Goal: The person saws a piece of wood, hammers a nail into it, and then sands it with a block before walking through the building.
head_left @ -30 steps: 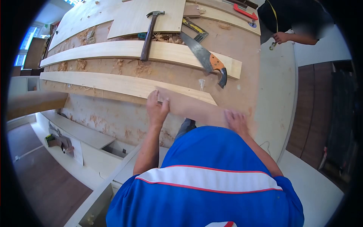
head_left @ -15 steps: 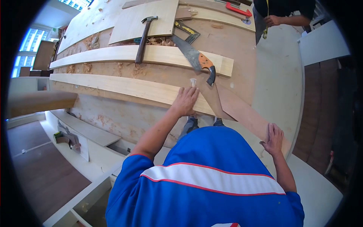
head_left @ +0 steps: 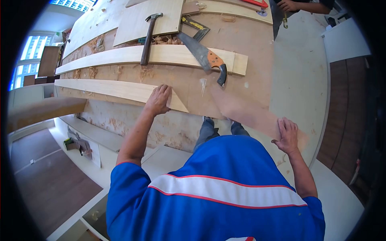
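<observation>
My left hand (head_left: 159, 99) is closed over the near end of a long pale wooden board (head_left: 108, 87), whose end is cut at a slant. The thumb side of that hand is partly hidden. Over to the right, my right hand (head_left: 287, 135) grips a reddish-brown flat board (head_left: 246, 108) by its outer end, with the fingers on top. This brown board is slightly blurred and reaches from the workbench toward me. Beyond both hands, a handsaw (head_left: 207, 56) with an orange and black handle rests across a second pale board (head_left: 169, 54).
A claw hammer (head_left: 149, 40) lies across the second board. Behind it are a wide pale panel (head_left: 146, 24), a try square (head_left: 198, 27) and wood shavings (head_left: 165, 39). Another person's hand (head_left: 288, 5) is at the upper right, near a red-handled tool (head_left: 255, 3).
My left hand and the pale board have shifted left, opening a gap to the brown board. The brown board has swung slightly away from it, and my right hand has moved slightly up.
</observation>
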